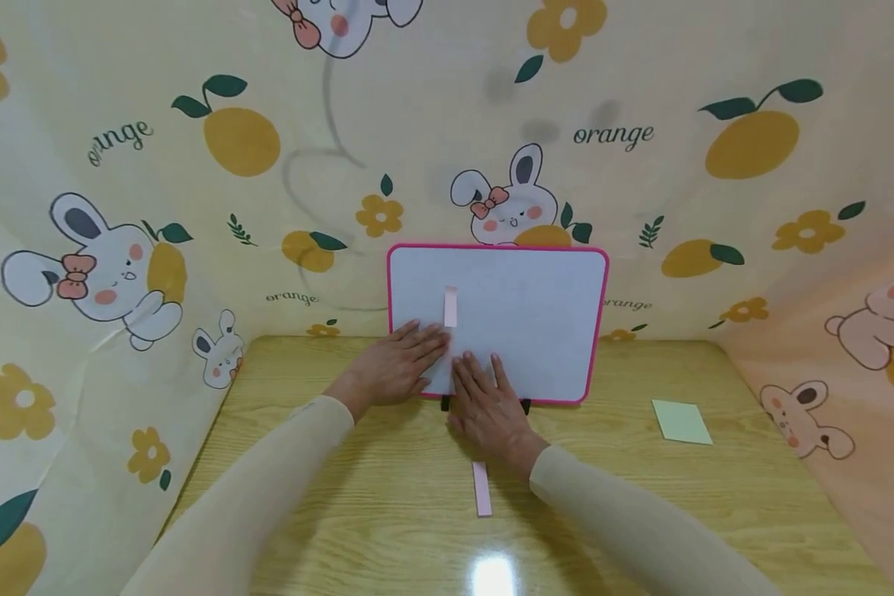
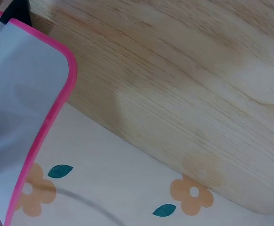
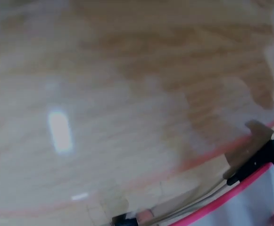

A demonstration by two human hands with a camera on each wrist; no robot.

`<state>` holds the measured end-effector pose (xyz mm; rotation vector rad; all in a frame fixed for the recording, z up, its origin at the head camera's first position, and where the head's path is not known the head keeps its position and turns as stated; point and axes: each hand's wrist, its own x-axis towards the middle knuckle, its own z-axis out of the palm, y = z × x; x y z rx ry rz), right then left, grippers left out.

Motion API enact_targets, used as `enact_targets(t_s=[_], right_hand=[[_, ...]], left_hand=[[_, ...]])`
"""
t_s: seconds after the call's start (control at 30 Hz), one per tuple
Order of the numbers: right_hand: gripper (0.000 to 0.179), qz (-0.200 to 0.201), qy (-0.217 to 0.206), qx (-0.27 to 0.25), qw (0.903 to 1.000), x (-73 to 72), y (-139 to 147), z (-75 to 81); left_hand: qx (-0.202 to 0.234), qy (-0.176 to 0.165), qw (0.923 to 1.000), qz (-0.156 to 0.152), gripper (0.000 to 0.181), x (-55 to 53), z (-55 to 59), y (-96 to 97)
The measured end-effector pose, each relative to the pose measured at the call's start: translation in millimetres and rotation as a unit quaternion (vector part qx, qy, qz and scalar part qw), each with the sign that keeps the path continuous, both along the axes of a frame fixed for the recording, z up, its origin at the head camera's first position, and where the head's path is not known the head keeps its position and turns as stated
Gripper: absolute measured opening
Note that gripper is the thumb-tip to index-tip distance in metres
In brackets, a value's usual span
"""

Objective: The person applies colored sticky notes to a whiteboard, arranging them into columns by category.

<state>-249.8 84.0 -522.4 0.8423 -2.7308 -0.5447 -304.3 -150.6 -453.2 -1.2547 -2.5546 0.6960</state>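
Note:
A small whiteboard (image 1: 525,319) with a pink frame leans upright against the backdrop. A narrow pink paper strip (image 1: 450,307) stands vertically on its left half. My left hand (image 1: 396,364) lies with extended fingers on the board's lower left, fingertips just below that strip. Beside it, the fingers of my right hand (image 1: 489,412) rest on the lower middle of the board. Whatever is under the fingers is mostly hidden; a faint pinkish patch shows between the hands. Another pink strip (image 1: 482,489) lies on the table below my right hand.
A pale green square paper (image 1: 681,422) lies on the wood-patterned table (image 1: 611,513) at the right. Black feet (image 3: 257,162) support the board's lower edge. Printed cloth with rabbits and oranges (image 1: 417,108) encloses the back and sides.

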Motion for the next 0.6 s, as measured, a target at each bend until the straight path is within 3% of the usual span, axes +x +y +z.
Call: enact_targets(t_s=[0.2,0.4,0.6], right_hand=[[0.079,0.010,0.023,-0.015,0.9996,-7.8,1.1,2.6],[0.079,0.017,0.001,0.000,0.9999,-5.2,7.1,-4.8],[0.078,0.018,-0.008,0.002,0.9998,-2.0,7.5,-7.7]], left_hand=[[0.000,-0.015,0.9999,0.002,0.074,0.5,0.8,0.7],[0.011,-0.025,0.9996,0.000,0.074,2.5,2.2,1.7],[0.012,-0.012,0.9998,-0.006,0.072,2.8,5.5,8.8]])
